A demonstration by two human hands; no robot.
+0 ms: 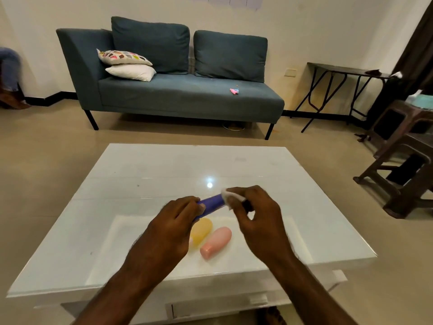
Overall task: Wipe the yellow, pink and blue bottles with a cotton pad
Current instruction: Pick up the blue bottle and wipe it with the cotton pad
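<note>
the white table [304, 231] is the landmark here. nearest to the person, on the near middle part of this table, the pink bottle [216, 241] lies on its side, and the yellow bottle [202, 231] lies just beside it, on its left, partly hidden under the left hand. nobody holds these two. from the picture it is not possible to tell if they are already wiped or are waiting; they only lie close together on a paler patch of the table top.

a little farther over the table, above these two bottles, both hands work in the air. the left hand [174, 222] comes in from the near left with the forearm going up and forward, and its fingers are closed around one end of the blue bottle [210, 202], which it holds almost level, off the table. the right hand [255, 214] comes from the near right, the wrist bent, and its fingertips pinch the white cotton pad [230, 195] against the other end of the blue bottle. the pad is touching the bottle, and the bottle's dark cap end is mostly covered by this hand.

so the step in hand seems to be the wiping of the blue bottle. at least this one is not finished, and possibly the other two are left as well.
</note>
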